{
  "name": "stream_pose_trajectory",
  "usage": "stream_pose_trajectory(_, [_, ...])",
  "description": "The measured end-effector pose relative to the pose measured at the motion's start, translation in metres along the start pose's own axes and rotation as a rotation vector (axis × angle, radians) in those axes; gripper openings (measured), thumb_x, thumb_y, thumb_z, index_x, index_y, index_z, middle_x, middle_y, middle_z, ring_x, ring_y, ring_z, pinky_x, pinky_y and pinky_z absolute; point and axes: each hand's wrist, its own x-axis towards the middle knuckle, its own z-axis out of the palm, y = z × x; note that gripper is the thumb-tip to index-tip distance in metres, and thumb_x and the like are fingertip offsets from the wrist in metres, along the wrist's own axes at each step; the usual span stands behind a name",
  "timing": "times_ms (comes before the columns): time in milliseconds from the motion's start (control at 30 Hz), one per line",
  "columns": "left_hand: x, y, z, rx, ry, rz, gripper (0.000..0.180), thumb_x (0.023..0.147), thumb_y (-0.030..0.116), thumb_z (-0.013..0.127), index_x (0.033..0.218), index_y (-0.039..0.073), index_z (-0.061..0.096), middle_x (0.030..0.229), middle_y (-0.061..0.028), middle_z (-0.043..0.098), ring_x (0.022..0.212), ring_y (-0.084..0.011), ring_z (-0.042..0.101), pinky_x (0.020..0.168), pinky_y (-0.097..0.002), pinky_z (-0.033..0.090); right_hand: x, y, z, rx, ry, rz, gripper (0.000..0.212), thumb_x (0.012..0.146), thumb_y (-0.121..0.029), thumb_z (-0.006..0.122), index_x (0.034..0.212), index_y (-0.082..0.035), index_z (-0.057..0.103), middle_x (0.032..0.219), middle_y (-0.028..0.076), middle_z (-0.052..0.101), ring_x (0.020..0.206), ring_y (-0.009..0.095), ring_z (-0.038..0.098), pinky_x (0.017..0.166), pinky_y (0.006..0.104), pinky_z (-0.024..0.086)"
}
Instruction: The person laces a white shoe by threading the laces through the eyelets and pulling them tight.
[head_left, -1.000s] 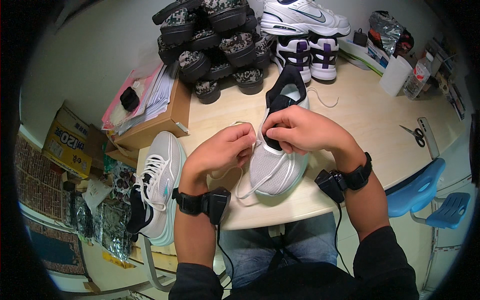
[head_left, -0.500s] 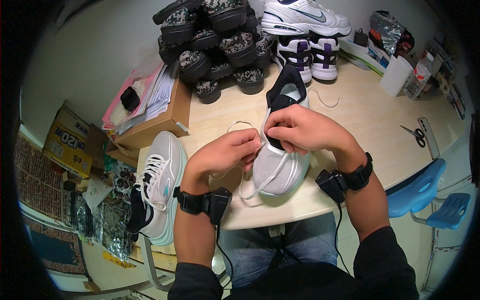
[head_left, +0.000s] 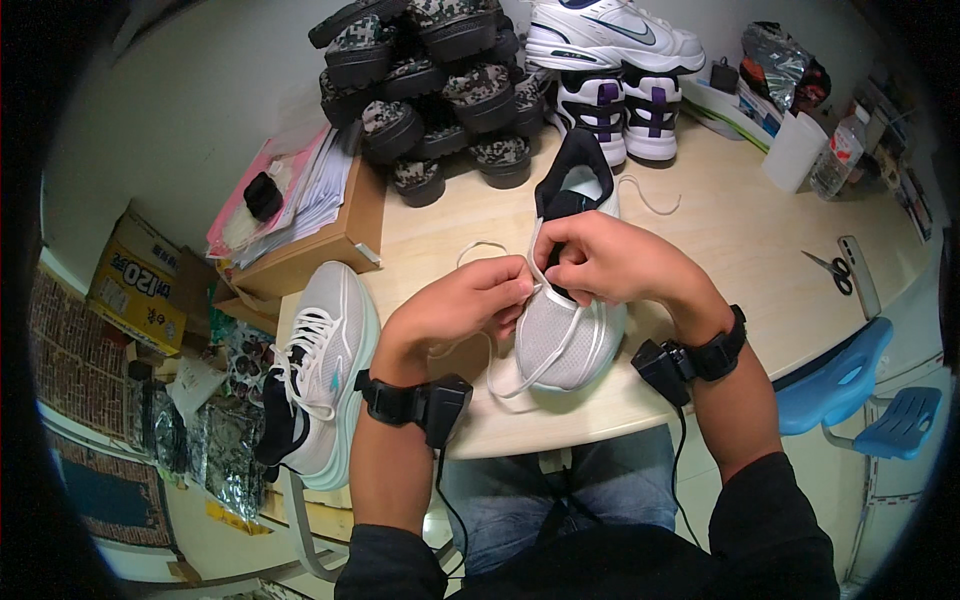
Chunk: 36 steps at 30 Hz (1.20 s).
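Note:
A light grey sneaker [head_left: 555,345] with a black lining stands on the table, its toe toward me. At the near end of its lacing, my left hand [head_left: 475,297] pinches a white shoelace [head_left: 491,372] close to the eyelet edge. My right hand [head_left: 615,258] lies over the sneaker's opening, fingers curled and closed beside the black tongue; what is between its fingertips is hidden. One stretch of lace loops over the toe, and another loose lace end [head_left: 655,207] rests on the table beyond my right hand. A matching, laced sneaker [head_left: 335,350] lies at the table's left edge.
Camouflage shoes [head_left: 430,110] are piled at the back, beside white sneakers [head_left: 610,40] stacked on others. A cardboard box [head_left: 345,225] of papers stands back left. Scissors [head_left: 838,272], a phone [head_left: 857,275] and a bottle [head_left: 838,155] are at right. A blue chair [head_left: 840,375] adjoins the right edge.
Both hands and the near end of the sneaker have shifted slightly to the right. My left hand still pinches the lace at the eyelet edge.

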Motion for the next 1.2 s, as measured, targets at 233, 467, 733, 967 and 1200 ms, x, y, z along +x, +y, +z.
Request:
stream_pose_trajectory(233, [0.001,0.002,0.002,0.115,0.051,0.032,0.021,0.098,0.021,0.044,0.084,0.006,0.049,0.069,0.0025,0.046,0.061,-0.0077,0.046,0.058,-0.0228,0.043,0.001,-0.002,0.001,-0.004,0.015,0.054,0.017,0.079,-0.004,0.056,0.094,0.002,0.060,0.060,0.007,0.060,0.052,0.011,0.056,0.050,0.0258,0.042])
stream_pose_trajectory(467, [0.004,0.001,0.003,0.119,0.080,0.052,0.022,0.096,0.019,0.047,0.081,0.004,0.051,0.066,0.0013,0.050,0.058,-0.0083,0.049,0.055,-0.0233,0.042,0.000,0.000,-0.003,0.013,0.006,0.027,0.017,0.080,-0.006,0.058,0.094,0.003,0.060,0.061,0.007,0.061,0.054,0.012,0.057,0.053,0.0259,0.044])
stream_pose_trajectory(733, [0.003,0.003,0.004,0.125,0.091,-0.031,0.024,0.095,0.020,0.050,0.079,0.003,0.054,0.064,0.0003,0.053,0.056,-0.0090,0.052,0.053,-0.0238,0.042,-0.006,-0.007,-0.008,-0.319,-0.150,0.044,0.020,0.080,-0.013,0.060,0.095,-0.001,0.063,0.067,0.011,0.063,0.061,0.020,0.061,0.060,0.0313,0.047])
stream_pose_trajectory(967, [0.003,0.003,0.006,0.134,0.104,-0.003,0.024,0.095,0.020,0.050,0.079,0.002,0.054,0.064,0.0005,0.053,0.055,-0.0086,0.051,0.053,-0.0237,0.042,-0.005,-0.008,-0.007,-0.302,-0.115,0.044,0.018,0.078,-0.013,0.060,0.091,-0.001,0.065,0.072,0.013,0.065,0.063,0.022,0.061,0.061,0.0328,0.048])
stream_pose_trajectory(1200, [0.004,0.006,0.009,0.207,0.126,-0.009,0.024,0.094,0.019,0.049,0.079,0.001,0.055,0.063,-0.0006,0.053,0.054,-0.0086,0.051,0.052,-0.0241,0.042,-0.001,-0.003,-0.007,-0.261,-0.141,0.064,0.018,0.078,-0.012,0.059,0.090,0.000,0.065,0.064,0.009,0.063,0.054,0.015,0.056,0.055,0.0290,0.045])
